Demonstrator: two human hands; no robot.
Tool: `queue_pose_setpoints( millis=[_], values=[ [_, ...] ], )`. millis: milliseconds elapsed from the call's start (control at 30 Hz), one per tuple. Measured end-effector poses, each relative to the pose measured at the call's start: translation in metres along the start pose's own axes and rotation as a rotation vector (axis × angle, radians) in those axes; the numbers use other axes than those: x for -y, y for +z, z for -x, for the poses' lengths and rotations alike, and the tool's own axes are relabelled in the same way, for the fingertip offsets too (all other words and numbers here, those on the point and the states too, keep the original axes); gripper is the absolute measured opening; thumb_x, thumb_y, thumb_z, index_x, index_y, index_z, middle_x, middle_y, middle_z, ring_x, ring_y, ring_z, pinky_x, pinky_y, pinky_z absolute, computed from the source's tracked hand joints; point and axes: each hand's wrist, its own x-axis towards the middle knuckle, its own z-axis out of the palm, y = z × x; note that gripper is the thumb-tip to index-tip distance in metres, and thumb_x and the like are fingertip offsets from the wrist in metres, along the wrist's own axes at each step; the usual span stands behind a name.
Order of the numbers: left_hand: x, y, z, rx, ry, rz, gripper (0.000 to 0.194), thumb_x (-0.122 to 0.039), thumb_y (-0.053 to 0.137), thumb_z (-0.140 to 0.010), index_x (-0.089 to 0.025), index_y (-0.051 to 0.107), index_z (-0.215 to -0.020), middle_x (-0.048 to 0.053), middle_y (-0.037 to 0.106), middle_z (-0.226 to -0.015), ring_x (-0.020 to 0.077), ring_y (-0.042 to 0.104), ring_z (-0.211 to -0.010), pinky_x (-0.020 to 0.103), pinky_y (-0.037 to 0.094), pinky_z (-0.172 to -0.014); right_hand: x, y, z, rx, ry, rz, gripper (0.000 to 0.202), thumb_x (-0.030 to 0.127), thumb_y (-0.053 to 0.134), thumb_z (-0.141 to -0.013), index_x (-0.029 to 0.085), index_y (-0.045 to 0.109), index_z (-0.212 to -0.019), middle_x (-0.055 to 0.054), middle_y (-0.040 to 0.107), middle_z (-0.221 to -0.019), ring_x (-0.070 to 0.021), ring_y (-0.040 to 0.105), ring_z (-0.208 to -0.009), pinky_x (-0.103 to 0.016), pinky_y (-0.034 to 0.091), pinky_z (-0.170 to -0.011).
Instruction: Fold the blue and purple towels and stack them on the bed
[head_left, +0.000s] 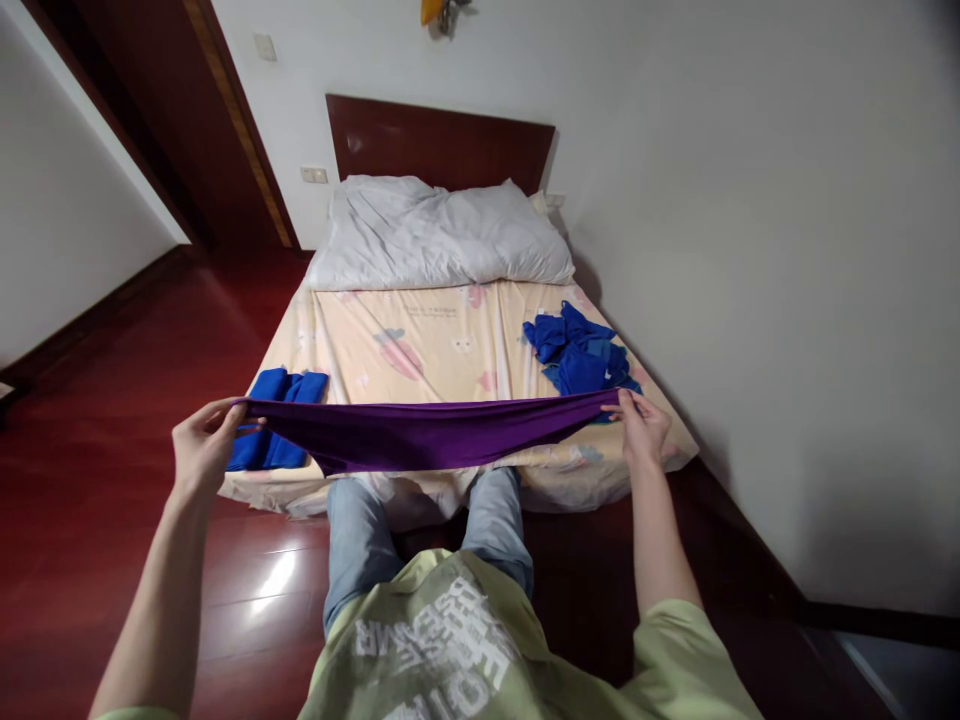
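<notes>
A purple cloth (427,435) is stretched wide in front of me, above the near edge of the bed; its exact kind of garment does not show. My left hand (206,445) pinches its left corner between thumb and fingers. At the opposite corner my right hand (641,425) grips it the same way. Between the two hands the upper edge runs nearly straight, while the lower part hangs down in front of my knees. Folded blue cloths (274,450) lie on the bed just beyond my left hand. Past my right hand is a crumpled heap of blue cloth (581,355).
The bed's patterned sheet (397,345) spreads between the blue cloths. A white quilt (442,235) is bunched at the far end against a dark wooden headboard (442,145). The right wall (787,300) stands close to the bed. Dark red floor (112,450) extends on the left.
</notes>
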Motion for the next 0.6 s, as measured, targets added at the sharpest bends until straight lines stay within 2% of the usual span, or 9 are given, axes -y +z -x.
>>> queue_pose_setpoints(
  millis=[100, 300, 400, 500, 600],
  values=[
    [-0.009, -0.002, 0.001, -0.01, 0.004, 0.02, 0.049, -0.049, 0.08, -0.068, -0.01, 0.072, -0.096, 0.003, 0.071, -0.071, 0.018, 0.07, -0.065, 0.035, 0.063, -0.076, 0.005, -0.003, -0.004, -0.059, 0.002, -0.101, 0.049, 0.057, 0.086, -0.065, 0.015, 0.07, -0.084, 0.001, 0.066, -0.068, -0.0157, 0.073, -0.06, -0.019, 0.052, -0.049],
    [-0.021, 0.002, 0.008, 0.08, -0.03, -0.037, 0.048, -0.047, 0.08, -0.067, -0.012, 0.073, -0.099, 0.003, 0.072, -0.073, 0.0168, 0.07, -0.065, 0.027, 0.06, -0.067, 0.013, -0.005, -0.007, -0.1, -0.034, -0.117, 0.048, 0.056, 0.086, -0.066, 0.015, 0.068, -0.08, 0.0, 0.068, -0.067, -0.0159, 0.073, -0.061, -0.022, 0.059, -0.056],
    [-0.025, 0.005, 0.012, 0.043, -0.026, -0.081, 0.046, -0.045, 0.077, -0.067, -0.012, 0.075, -0.098, 0.002, 0.071, -0.071, 0.0146, 0.066, -0.059, 0.024, 0.058, -0.06, 0.014, -0.008, -0.005, -0.083, -0.053, -0.077, 0.047, 0.056, 0.084, -0.068, 0.014, 0.068, -0.082, 0.0, 0.069, -0.066, -0.0163, 0.073, -0.06, -0.023, 0.06, -0.058],
    [-0.031, 0.001, 0.018, 0.051, -0.009, -0.141, 0.044, -0.046, 0.076, -0.067, -0.013, 0.076, -0.097, 0.002, 0.071, -0.073, 0.0135, 0.065, -0.059, 0.023, 0.056, -0.059, 0.017, -0.021, -0.001, -0.048, -0.024, -0.073, 0.049, 0.056, 0.088, -0.063, 0.014, 0.068, -0.08, 0.0, 0.067, -0.062, -0.0165, 0.073, -0.058, -0.022, 0.06, -0.056],
    [-0.036, -0.012, 0.025, 0.15, -0.028, -0.188, 0.047, -0.051, 0.079, -0.067, -0.016, 0.076, -0.098, 0.002, 0.073, -0.077, 0.0158, 0.067, -0.064, 0.024, 0.057, -0.061, 0.023, -0.045, 0.005, 0.015, 0.086, -0.045, 0.054, 0.055, 0.094, -0.053, 0.014, 0.069, -0.077, 0.001, 0.067, -0.058, -0.0162, 0.071, -0.053, -0.021, 0.059, -0.051]
  ],
)
